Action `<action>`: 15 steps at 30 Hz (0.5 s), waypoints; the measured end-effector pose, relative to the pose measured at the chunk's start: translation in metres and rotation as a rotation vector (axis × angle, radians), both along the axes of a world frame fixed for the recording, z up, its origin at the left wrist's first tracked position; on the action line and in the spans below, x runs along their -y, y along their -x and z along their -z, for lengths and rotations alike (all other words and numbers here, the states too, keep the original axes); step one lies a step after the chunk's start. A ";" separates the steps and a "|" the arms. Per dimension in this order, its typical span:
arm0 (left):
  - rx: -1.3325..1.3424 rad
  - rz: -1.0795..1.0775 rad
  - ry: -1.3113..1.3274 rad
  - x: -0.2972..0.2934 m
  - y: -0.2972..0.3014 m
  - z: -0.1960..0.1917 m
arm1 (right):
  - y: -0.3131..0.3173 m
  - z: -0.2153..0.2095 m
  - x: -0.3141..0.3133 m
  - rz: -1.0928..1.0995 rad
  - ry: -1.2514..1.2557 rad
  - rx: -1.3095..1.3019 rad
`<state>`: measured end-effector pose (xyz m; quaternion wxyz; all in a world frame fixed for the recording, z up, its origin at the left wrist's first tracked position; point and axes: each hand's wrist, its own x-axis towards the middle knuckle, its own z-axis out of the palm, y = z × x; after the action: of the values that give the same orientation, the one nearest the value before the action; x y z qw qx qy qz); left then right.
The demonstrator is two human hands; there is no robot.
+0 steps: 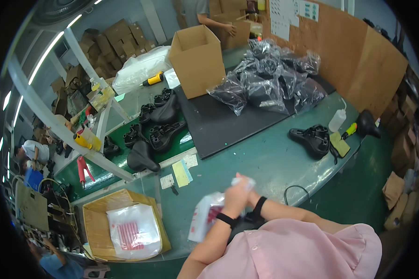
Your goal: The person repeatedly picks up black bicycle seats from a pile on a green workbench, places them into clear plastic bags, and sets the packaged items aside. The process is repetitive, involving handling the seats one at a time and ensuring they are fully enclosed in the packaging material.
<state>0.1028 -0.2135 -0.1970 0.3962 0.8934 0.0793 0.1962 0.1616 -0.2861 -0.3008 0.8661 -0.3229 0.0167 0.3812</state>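
My left hand [234, 199] and my right hand [246, 189] meet just above the near edge of the green table [265, 158]. Together they grip the top of a clear plastic bag with red print [205, 217], which hangs down to the left of my left wrist. A crumpled bit of the bag shows above my fingers. Both wrists wear a black band. The nearest black bicycle saddle [312, 138] lies upside down on the table to the far right.
A cardboard box holding printed bags [128, 230] stands at lower left. Several black saddles [156, 130] lie left of a black mat [219, 123]. An open carton [196, 60] and bagged saddles [270, 79] sit further back. A squeeze bottle [337, 121], a yellow sponge [340, 144] and another person [198, 11] are also visible.
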 end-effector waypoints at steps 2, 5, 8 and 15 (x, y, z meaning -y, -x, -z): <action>-0.026 -0.208 0.169 -0.036 0.010 0.003 | 0.067 -0.081 -0.018 0.044 0.415 0.345; -0.022 -0.194 0.305 -0.044 0.038 -0.004 | 0.067 -0.061 -0.021 -0.019 0.276 0.288; -0.011 0.205 -0.161 0.015 0.055 -0.013 | 0.013 -0.004 0.000 -0.170 0.097 0.289; 0.063 -0.006 -0.070 0.017 0.036 -0.047 | 0.020 -0.067 -0.007 -0.232 0.014 -0.125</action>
<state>0.0667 -0.2304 -0.1503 0.3663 0.8999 0.0627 0.2282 0.1412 -0.2789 -0.2336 0.8112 -0.3045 0.0358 0.4980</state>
